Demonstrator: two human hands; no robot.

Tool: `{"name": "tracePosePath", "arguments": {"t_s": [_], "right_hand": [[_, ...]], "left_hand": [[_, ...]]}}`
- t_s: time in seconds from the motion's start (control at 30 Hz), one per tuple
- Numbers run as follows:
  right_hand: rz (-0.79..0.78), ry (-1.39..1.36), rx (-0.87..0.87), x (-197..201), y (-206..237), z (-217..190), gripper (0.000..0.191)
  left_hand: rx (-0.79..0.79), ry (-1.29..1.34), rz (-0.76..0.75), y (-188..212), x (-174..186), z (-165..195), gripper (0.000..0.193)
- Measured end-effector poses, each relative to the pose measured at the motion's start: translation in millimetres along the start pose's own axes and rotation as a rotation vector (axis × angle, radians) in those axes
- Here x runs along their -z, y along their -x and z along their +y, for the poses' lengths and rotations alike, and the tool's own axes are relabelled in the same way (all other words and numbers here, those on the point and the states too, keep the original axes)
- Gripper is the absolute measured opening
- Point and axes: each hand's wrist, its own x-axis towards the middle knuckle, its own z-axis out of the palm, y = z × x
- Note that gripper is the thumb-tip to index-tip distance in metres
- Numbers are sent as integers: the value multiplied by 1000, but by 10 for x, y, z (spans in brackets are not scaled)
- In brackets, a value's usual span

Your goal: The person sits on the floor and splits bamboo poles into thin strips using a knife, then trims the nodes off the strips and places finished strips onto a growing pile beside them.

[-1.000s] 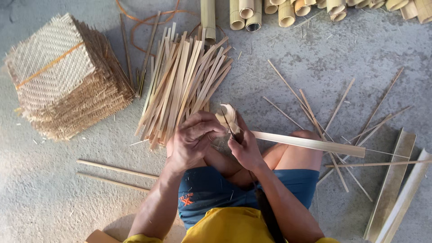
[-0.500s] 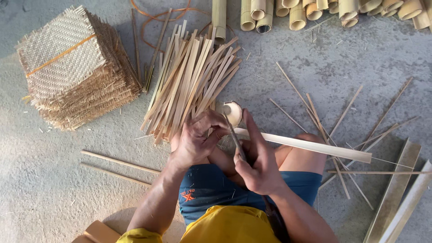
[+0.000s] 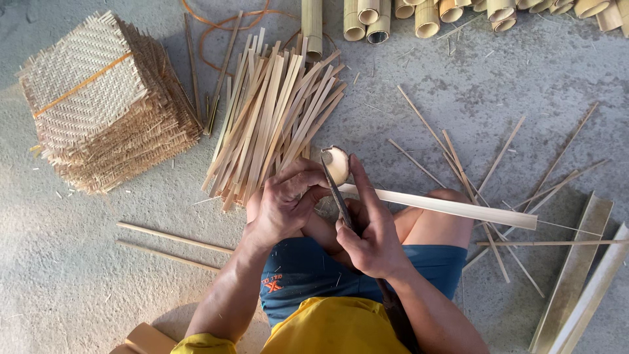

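My left hand [image 3: 285,206] grips the near end of a long pale bamboo slat [image 3: 452,207] that runs out to the right across my knee. My right hand [image 3: 370,229] holds a dark-bladed knife [image 3: 335,190] with its blade set against the slat's end, next to a round bamboo end piece [image 3: 337,164]. Both hands work close together above my lap. The knife's handle runs back under my right forearm.
A heap of cut bamboo strips [image 3: 275,121] lies just beyond my hands. A stack of woven bamboo mats [image 3: 98,105] sits far left. Bamboo tube sections [image 3: 426,13] line the top edge. Thin splinters [image 3: 458,164] and wide slats [image 3: 576,275] lie at right; two sticks [image 3: 170,246] at left.
My hands and the slat have stayed at the same spot over my lap. My right hand's fingers have stretched forward along the knife blade.
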Motion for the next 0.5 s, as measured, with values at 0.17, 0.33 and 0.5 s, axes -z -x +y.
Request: {"name": "tracePosePath", "arguments": {"t_s": [0.17, 0.33, 0.5], "right_hand": [[-51, -105, 55, -18, 110, -397, 93], [113, 68, -92, 72, -290, 379, 84], [196, 411, -56, 180, -375, 1116, 75]], "left_hand": [[-162, -103, 6, -6, 58, 190, 24], [4, -28, 38, -6, -41, -99, 21], [80, 80, 28, 32, -38, -305, 21]]}}
